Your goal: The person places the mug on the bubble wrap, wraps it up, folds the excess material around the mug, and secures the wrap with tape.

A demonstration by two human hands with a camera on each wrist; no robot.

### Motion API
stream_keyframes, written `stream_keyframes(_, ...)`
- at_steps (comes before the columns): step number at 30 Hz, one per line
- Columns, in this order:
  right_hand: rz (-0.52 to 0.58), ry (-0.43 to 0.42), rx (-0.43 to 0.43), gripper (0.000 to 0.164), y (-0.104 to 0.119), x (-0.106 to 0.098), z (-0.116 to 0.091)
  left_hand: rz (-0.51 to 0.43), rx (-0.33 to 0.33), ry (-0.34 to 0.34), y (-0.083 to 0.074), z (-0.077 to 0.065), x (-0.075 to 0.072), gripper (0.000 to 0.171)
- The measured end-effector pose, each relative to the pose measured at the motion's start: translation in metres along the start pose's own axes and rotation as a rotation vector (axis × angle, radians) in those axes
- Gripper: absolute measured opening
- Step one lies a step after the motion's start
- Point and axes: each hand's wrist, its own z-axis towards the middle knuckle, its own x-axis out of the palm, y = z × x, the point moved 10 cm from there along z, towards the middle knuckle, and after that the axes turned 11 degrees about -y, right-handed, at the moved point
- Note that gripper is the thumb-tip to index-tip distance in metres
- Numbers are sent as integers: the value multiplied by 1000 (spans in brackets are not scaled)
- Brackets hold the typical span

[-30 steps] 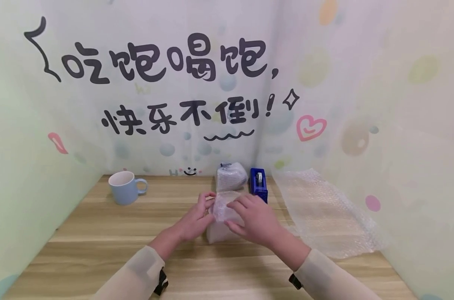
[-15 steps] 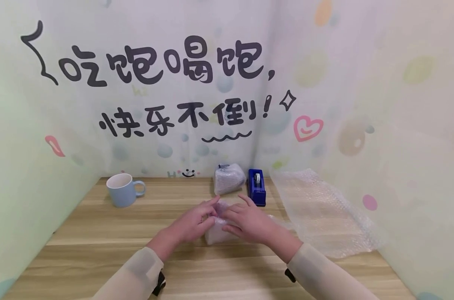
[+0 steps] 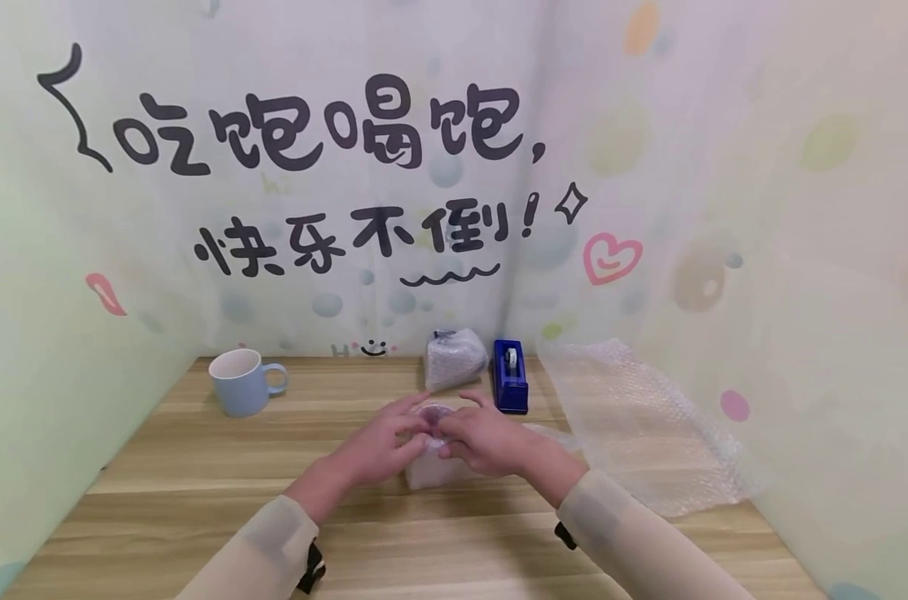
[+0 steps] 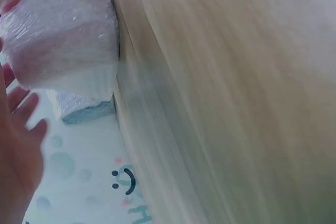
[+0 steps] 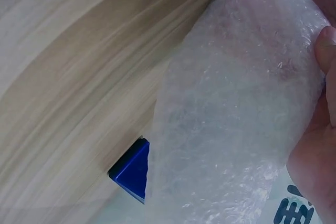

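Observation:
A cup-like object in bubble wrap (image 3: 427,473) stands on the table in front of me, with a pinkish round opening at its top in the head view. My left hand (image 3: 382,443) holds the wrap at the left of this rim, thumb in front. Its other fingers spread loosely beside the wrapped thing (image 4: 68,45) in the left wrist view. From the right, my right hand (image 3: 491,437) pinches the wrap at the opening, fingers bent inward. The right wrist view has its thumb (image 5: 326,40) on the edge of the bubble wrap (image 5: 226,98). The fingertips inside the opening are partly hidden.
Behind the hands sits another bubble-wrapped bundle (image 3: 455,360), beside a blue tape dispenser (image 3: 510,383). A light blue mug (image 3: 242,387) stands at the back left. A loose bubble wrap sheet (image 3: 649,433) lies along the right side of the table (image 3: 273,500).
The wrap that stood up behind the hands has come down, uncovering the table before the bundle. My right hand has shifted from the side onto the opening, fingers bending in. The view has shifted slightly.

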Motion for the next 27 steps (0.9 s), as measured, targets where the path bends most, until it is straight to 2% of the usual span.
stream_keyframes(3, 5, 6, 21, 19, 0, 1, 0, 67, 165, -135, -14, -2, -17, 22)
stream_keyframes(5, 2, 9, 32, 21, 1, 2, 0, 90, 286, -180, -26, -5, -23, 25)
stream_keyframes(8, 6, 17, 52, 23, 0, 2, 0, 121, 412, -152, -40, -9, -22, 31)
stream_keyframes(10, 0, 17, 51, 25, 0, 2, -2, 170, 450, -121, -46, -9, -18, 34)
stream_keyframes(13, -32, 3, 24, 30, 2, -4, -5, 229, 458, -69, -49, -8, -13, 32)
stream_keyframes(15, -57, -18, 16, 36, 1, -10, -7, 237, 443, -36, -50, -6, -10, 29)
stream_keyframes(17, -65, -48, 41, 39, -4, -20, -9, 225, 421, -10, -50, -4, -7, 26)
stream_keyframes(20, -46, -55, 100, 34, -14, -31, -11, 215, 401, 12, -49, -2, -6, 24)
stream_keyframes(23, -11, 1, 123, 29, -20, -34, -11, 213, 391, 29, -48, 0, -7, 24)
stream_keyframes(27, 59, 104, 135, 34, -22, -30, -11, 236, 347, 62, -42, 3, -10, 22)
